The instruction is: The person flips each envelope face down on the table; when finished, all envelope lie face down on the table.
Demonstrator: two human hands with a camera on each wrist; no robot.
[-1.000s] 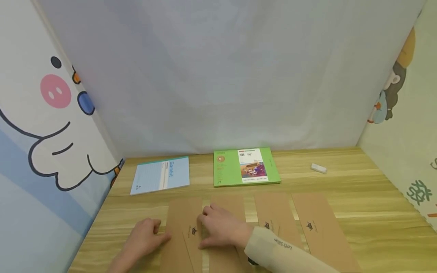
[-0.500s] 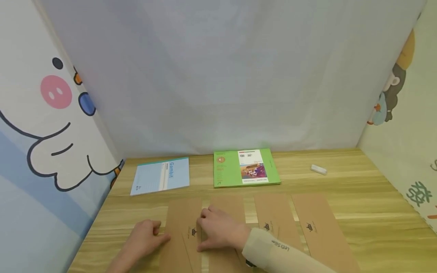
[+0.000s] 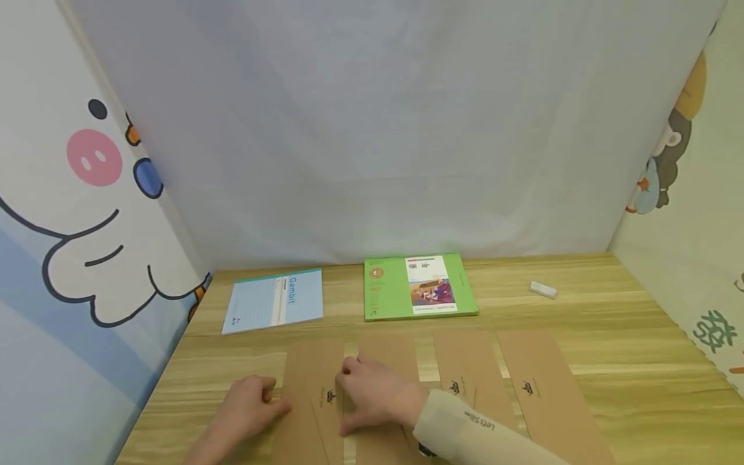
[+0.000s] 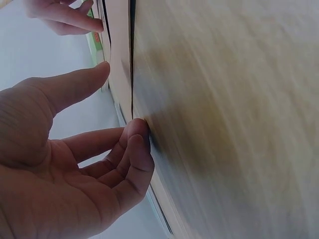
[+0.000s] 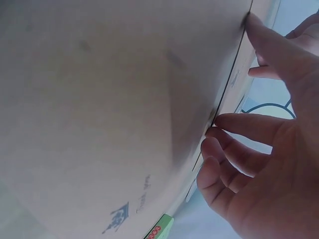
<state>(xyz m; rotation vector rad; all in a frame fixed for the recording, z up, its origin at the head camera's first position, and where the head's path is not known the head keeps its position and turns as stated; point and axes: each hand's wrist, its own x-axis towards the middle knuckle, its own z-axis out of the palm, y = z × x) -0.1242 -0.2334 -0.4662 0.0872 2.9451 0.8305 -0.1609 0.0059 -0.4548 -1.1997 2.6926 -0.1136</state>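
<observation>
Several brown kraft envelopes with a crown print lie side by side on the table. My left hand is at the left edge of the leftmost envelope. In the left wrist view, its thumb reaches to the envelope while its bent fingers rest on the tabletop. Across the second envelope lies my right hand, hiding part of it. Its thumb and fingertips are spread along the edge between the first two envelopes, as the right wrist view shows. A third envelope is partly under the right sleeve; the fourth envelope lies farthest right.
Behind the envelopes on the wooden table lie a light blue notebook and a green book. A small white eraser-like block sits at the back right. A pale curtain borders the table's back edge.
My right thumb has shifted slightly toward me along the envelope edge. The envelopes, books and left hand stay in place.
</observation>
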